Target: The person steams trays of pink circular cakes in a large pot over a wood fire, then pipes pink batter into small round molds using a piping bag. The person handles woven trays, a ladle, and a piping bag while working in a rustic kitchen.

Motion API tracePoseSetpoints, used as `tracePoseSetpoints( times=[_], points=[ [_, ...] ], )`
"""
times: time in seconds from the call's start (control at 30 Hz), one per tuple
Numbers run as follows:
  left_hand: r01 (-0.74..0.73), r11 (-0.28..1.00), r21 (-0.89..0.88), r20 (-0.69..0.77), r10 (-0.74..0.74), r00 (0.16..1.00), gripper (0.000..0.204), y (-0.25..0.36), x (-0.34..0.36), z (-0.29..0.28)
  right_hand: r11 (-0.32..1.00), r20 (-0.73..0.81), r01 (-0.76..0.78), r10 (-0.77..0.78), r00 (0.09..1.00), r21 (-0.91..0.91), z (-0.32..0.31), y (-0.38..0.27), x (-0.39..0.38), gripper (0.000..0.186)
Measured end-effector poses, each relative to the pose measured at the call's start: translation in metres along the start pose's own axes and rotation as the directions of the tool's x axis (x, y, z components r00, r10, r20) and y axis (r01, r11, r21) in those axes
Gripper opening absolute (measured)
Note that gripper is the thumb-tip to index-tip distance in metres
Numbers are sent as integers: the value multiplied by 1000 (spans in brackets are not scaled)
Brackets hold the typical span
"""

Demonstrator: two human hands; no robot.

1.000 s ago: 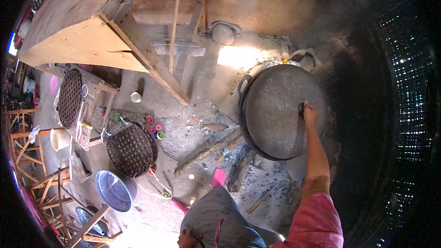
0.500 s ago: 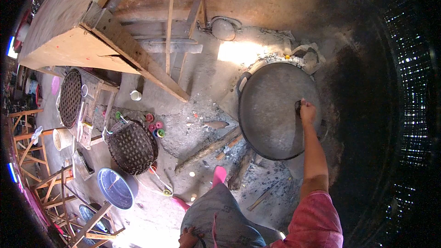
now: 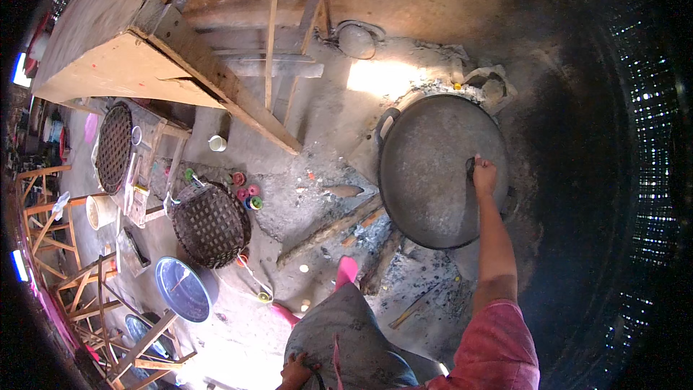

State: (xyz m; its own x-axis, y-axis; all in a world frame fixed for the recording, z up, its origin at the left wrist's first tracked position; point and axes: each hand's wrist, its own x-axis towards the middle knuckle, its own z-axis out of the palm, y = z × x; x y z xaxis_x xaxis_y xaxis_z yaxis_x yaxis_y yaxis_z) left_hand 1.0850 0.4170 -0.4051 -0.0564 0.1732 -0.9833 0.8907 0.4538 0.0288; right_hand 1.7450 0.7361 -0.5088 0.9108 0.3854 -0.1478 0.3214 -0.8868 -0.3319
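Note:
A wide, round grey-black pan (image 3: 426, 180) with side handles sits over the fire pit on my right. My right hand (image 3: 485, 175) is closed over the right half of its surface. Its fingers grip a small dark lump (image 3: 471, 168), mostly hidden by the hand, so its kind is unclear. The lump appears to touch the pan. Down at the lower edge, my left hand (image 3: 293, 373) rests on the grey cloth over my leg (image 3: 332, 339). Its fingers look spread, and a black strap is beside it.
Burnt logs (image 3: 328, 231) and ash lie before the pan. Leftward are a dark woven basket (image 3: 211, 224), a blue basin (image 3: 186, 289), a white cup (image 3: 217, 144), a low wooden stool (image 3: 162, 133) and wooden frames. A large wooden panel (image 3: 137, 72) juts in from upper left.
The view has shifted slightly, so the surroundings sit a little differently. My right hand stays closed on the dark lump at nearly the same spot on the pan; my left hand stays on my leg.

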Motion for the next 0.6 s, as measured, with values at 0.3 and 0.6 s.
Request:
tracePoseSetpoints(
  times=[0.3, 0.6],
  points=[
    [-25, 995, 99, 72, 18, 997, 81, -3, -6, -10, 982, 91, 175, -181, 979, 74, -17, -3, -14, 55],
    [32, 999, -41, -44, -34, 998, 79, -52, -7, 18, 834, -41, 389, -438, 898, -391, -27, 47, -185, 44]
  ],
)
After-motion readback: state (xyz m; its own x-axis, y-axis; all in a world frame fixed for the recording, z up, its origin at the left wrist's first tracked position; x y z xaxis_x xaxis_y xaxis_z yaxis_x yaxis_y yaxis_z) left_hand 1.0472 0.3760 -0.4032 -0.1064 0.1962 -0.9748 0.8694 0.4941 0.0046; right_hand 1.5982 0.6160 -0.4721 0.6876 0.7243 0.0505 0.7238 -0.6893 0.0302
